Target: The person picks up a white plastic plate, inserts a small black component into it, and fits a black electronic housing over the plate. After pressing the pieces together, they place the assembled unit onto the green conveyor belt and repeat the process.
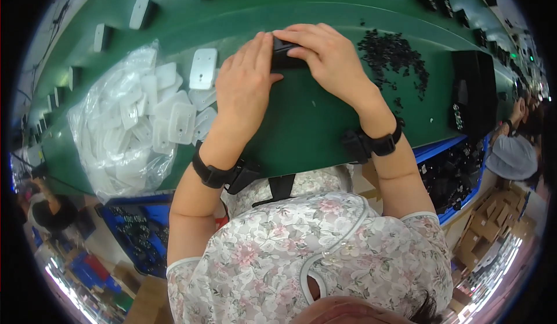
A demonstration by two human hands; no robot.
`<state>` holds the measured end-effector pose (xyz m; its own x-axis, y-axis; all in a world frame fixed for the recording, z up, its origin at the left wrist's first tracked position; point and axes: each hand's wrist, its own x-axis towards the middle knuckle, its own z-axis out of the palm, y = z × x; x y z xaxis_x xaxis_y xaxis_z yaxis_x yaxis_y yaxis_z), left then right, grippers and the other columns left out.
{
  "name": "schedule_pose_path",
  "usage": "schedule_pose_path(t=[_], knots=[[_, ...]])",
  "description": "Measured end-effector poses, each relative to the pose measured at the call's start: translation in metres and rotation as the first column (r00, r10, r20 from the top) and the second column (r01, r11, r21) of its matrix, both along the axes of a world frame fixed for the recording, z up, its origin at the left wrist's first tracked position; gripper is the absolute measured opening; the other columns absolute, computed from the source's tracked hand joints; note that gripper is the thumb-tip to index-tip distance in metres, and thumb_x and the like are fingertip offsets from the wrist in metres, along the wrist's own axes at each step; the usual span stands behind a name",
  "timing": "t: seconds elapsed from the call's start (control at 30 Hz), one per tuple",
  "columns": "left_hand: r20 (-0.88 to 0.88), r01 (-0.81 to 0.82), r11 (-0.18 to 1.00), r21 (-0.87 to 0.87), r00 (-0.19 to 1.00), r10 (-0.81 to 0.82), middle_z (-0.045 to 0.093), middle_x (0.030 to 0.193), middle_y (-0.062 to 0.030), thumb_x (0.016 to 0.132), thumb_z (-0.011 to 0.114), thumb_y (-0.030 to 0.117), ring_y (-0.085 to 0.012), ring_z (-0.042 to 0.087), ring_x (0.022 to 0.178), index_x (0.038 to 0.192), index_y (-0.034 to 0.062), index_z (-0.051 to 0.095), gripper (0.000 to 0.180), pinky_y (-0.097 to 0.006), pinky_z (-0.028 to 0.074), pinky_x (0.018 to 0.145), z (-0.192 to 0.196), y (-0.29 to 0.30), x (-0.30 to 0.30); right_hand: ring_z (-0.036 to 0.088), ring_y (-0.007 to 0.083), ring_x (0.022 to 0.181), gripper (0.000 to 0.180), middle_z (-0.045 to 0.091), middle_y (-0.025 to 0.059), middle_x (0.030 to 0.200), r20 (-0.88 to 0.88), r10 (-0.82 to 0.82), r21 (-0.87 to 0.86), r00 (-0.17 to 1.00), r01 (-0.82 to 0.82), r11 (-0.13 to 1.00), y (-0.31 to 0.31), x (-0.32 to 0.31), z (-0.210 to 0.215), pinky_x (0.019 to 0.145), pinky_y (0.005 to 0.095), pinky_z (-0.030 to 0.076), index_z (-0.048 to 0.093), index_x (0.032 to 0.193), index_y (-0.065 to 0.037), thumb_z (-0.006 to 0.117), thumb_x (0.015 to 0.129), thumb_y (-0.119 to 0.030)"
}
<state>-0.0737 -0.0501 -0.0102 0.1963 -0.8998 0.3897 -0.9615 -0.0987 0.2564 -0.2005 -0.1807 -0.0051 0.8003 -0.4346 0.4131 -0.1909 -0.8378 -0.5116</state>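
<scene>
Both hands meet over a black box-shaped housing (285, 58) on the green work surface. My left hand (246, 86) lies along its left side, fingers together and thumb tucked near its front edge. On the top right, my right hand (333, 60) grips it with the fingers bent over the upper edge and the thumb pressing on top. The fingers hide much of the housing. Just left of my left hand, a white rounded plate (203, 69) with small holes stands by a clear plastic bag (81, 121) of similar white plates (165, 109).
Small black parts (394, 57) are scattered to the right, before a large black box (481, 92). Blue bins (449, 170) with black parts sit below the table edge. White-faced black units (139, 13) stand along the far left. A co-worker (513, 150) sits at far right.
</scene>
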Motion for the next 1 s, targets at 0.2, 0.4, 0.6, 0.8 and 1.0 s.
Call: schedule_pose_path(t=[0.2, 0.4, 0.6, 0.8, 1.0], knots=[[0.016, -0.011, 1.000, -0.018, 1.000, 0.012, 0.060, 0.108, -0.0134, 0.077, 0.069, 0.014, -0.0304, 0.056, 0.100, 0.118, -0.0011, 0.053, 0.046, -0.036, 0.048, 0.081, -0.007, -0.020, 0.012, 0.062, 0.0171, 0.082, 0.027, 0.066, 0.0061, 0.101, 0.131, -0.195, 0.335, 0.972, 0.142, 0.932, -0.012, -0.016, 0.006, 0.072, 0.0269, 0.049, 0.066, 0.108, -0.008, 0.067, 0.082, -0.017], [-0.643, -0.048, 0.994, 0.100, 0.759, 0.101, 0.067, 0.086, -0.0130, 0.093, 0.055, 0.020, -0.0190, 0.060, 0.071, 0.118, -0.0028, 0.055, 0.034, -0.029, 0.049, 0.062, 0.008, -0.084, 0.063, 0.057, 0.0175, 0.072, 0.026, 0.061, 0.0032, 0.088, 0.030, -0.532, -0.072, 0.846, 0.532, 0.843, -0.064, -0.054, -0.005, 0.067, 0.0297, 0.048, 0.067, 0.101, -0.009, 0.069, 0.080, -0.024], [-0.852, 0.137, 0.939, 0.316, 0.476, 0.217, 0.069, 0.087, -0.0088, 0.099, 0.044, 0.032, -0.0077, 0.056, 0.063, 0.116, -0.0009, 0.056, 0.039, -0.020, 0.046, 0.055, -0.004, -0.148, 0.110, 0.055, 0.0211, 0.077, 0.025, 0.057, 0.0048, 0.082, 0.009, -0.550, -0.049, 0.835, 0.550, 0.834, -0.072, -0.038, -0.027, 0.071, 0.0338, 0.047, 0.065, 0.094, -0.005, 0.070, 0.078, -0.024], [-0.733, 0.117, 0.866, 0.487, 0.594, 0.332, 0.067, 0.078, -0.0085, 0.096, 0.049, 0.036, -0.0094, 0.056, 0.057, 0.101, -0.0015, 0.055, 0.038, -0.021, 0.043, 0.049, 0.016, -0.148, 0.130, 0.055, 0.0287, 0.080, 0.016, 0.056, 0.0086, 0.080, 0.009, -0.457, -0.147, 0.889, 0.454, 0.879, -0.065, -0.027, -0.027, 0.073, 0.0391, 0.046, 0.054, 0.081, -0.003, 0.067, 0.079, -0.013], [-0.490, -0.062, 0.978, 0.198, 0.858, 0.153, 0.065, 0.071, -0.0045, 0.091, 0.057, 0.031, -0.0106, 0.054, 0.053, 0.103, -0.0002, 0.060, 0.033, -0.025, 0.043, 0.050, 0.034, -0.101, 0.153, 0.057, 0.0323, 0.081, 0.010, 0.058, 0.0128, 0.085, 0.078, -0.465, -0.161, 0.882, 0.471, 0.867, -0.066, -0.027, -0.017, 0.070, 0.0403, 0.045, 0.053, 0.088, -0.002, 0.059, 0.085, -0.009]])
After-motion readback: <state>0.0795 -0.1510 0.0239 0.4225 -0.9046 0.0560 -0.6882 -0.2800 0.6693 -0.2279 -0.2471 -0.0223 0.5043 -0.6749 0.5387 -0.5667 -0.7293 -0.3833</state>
